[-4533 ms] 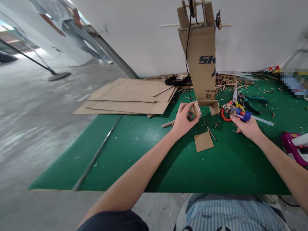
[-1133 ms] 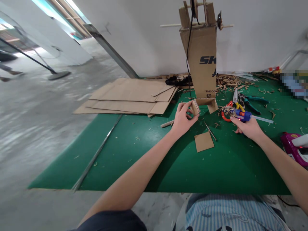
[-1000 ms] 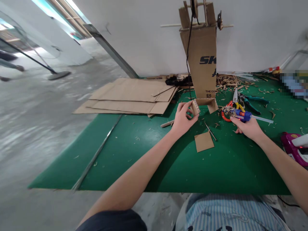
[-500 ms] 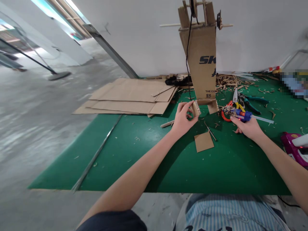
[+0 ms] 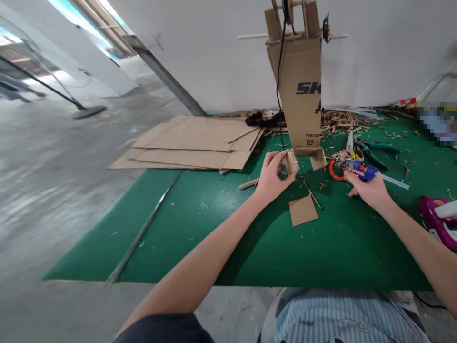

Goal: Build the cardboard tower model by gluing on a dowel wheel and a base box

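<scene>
My left hand (image 5: 274, 175) pinches a small cardboard piece (image 5: 292, 163) between thumb and fingers, its ridged edge turned to the right. Closed round a blue glue gun (image 5: 364, 170) is my right hand (image 5: 369, 188); a clear glue stick (image 5: 394, 181) juts from the gun's back end. The gun's nozzle lies hidden among scraps by the orange-handled scissors (image 5: 335, 170). Behind both hands a tall cardboard tower (image 5: 300, 90) stands upright, with a wooden rod through its top and a black cord hanging down. A square cardboard piece (image 5: 303, 211) lies flat in front.
Flat cardboard sheets (image 5: 185, 136) are stacked on the green table (image 5: 178, 238) at the left. Teal-handled pliers (image 5: 373, 155) lie beyond my right hand. A magenta-and-white tool (image 5: 433, 219) sits at the right edge. Cardboard shavings (image 5: 342, 121) line the wall.
My right hand has shifted slightly right with the glue gun. The cardboard piece in my left hand has turned slightly, showing more of its ridged edge.
</scene>
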### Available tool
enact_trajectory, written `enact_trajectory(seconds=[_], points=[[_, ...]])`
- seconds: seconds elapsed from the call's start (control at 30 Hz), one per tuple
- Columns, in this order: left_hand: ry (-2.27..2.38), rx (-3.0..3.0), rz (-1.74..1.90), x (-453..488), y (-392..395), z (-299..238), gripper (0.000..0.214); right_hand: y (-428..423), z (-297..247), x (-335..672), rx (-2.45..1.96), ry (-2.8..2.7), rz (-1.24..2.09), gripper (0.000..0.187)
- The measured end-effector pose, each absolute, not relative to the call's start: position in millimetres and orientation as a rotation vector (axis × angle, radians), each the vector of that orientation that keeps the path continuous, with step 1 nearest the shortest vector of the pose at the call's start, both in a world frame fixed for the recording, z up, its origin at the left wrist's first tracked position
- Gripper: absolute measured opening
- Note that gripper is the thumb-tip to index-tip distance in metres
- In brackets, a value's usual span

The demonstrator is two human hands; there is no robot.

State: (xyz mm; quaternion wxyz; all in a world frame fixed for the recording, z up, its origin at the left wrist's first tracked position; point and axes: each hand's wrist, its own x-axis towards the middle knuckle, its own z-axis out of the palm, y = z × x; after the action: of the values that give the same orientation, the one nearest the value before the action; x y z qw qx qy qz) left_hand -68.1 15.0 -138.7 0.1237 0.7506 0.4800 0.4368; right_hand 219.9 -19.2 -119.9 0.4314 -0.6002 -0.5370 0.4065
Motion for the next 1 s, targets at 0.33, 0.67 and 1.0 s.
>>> enact_trajectory(seconds=[0.33,0.67,1.0], points=[[1.301,1.900,1.339,-68,16,-138,0.057,-10,-102,241,-1.875,-1.554,0.128,0.044],[1.022,1.446,1.423,-63,19,-136,0.059,-8,-118,248,-2.055,-1.968,-0.140,0.065],[0.917,1.207,1.377,-55,9,-124,0.052,-17,-110,240,-1.781,-1.945,-0.335,0.051]])
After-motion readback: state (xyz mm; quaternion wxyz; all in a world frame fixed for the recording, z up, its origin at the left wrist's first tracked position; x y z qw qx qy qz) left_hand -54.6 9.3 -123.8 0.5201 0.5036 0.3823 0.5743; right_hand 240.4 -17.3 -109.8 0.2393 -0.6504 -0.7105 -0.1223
